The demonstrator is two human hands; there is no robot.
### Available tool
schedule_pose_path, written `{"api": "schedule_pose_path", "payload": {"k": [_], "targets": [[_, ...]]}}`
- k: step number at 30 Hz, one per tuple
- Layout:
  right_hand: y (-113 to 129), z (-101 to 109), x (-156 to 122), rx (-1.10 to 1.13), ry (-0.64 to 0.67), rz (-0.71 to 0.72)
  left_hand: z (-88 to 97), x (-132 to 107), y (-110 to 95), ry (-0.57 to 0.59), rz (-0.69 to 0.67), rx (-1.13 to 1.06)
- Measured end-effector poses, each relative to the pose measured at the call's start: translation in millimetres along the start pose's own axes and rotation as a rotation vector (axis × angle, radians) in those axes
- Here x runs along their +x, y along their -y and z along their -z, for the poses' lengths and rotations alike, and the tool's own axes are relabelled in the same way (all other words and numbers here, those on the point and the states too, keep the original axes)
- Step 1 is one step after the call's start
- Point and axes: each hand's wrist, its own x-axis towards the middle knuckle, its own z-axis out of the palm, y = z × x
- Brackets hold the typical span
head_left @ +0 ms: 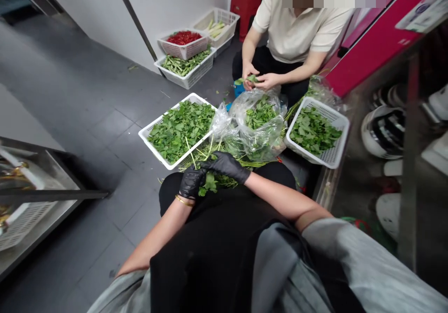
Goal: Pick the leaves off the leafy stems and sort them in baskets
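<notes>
My left hand (192, 182), in a black glove, is closed around a sprig of leafy greens (209, 184); its leaves hang below the fingers and pale stems stick up above. My right hand (227, 165), gloved as well, reaches in from the right with its fingers pinched on the same sprig. Both hands meet over my lap. Just beyond them lies a heap of loose stems (199, 155). A white basket (156, 148) full of picked leaves stands ahead to the left, and a clear plastic bag (241, 117) of greens is straight ahead.
Across from me a person (297, 37) sits handling a green sprig. Another white basket (336, 159) of leaves stands at the right. Farther back are stacked baskets with red chillies (184, 38) and green beans (182, 65). Metal shelving (408, 163) flanks my right, a steel rack (52, 195) my left.
</notes>
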Motion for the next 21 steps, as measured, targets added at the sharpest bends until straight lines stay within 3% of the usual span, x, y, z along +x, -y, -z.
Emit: {"api": "schedule_pose_path", "payload": {"k": [2,4,7,10,13,18,21], "targets": [[-6.6,-6.5,9.6,-0.041,-0.085,0.044,-1.2,-0.8,0.5,0.003,-0.041,0.040],[-9.3,2.6,13.6,-0.027,-0.087,0.007,5.7,-1.9,0.6,0.021,-0.027,0.030],[-7.5,19.6,6.8,-0.041,-0.002,-0.048,18.1,-0.7,2.1,0.121,0.155,-0.156],[-5.6,15.1,-5.4,-0.233,0.159,0.048,16.9,3.6,5.6,0.197,0.314,-0.290],[-9.8,-2.7,-12.2,-0.359,0.242,0.175,5.4,7.3,8.2,0.144,0.284,-0.303],[-16.1,-13.0,-29.8,-0.327,0.046,0.012,-1.3,12.3,5.4,0.142,0.165,-0.402],[-6.1,-0.9,-46.4,-0.182,0.196,0.117,2.0,14.5,1.1,0.124,0.128,-0.409]]}}
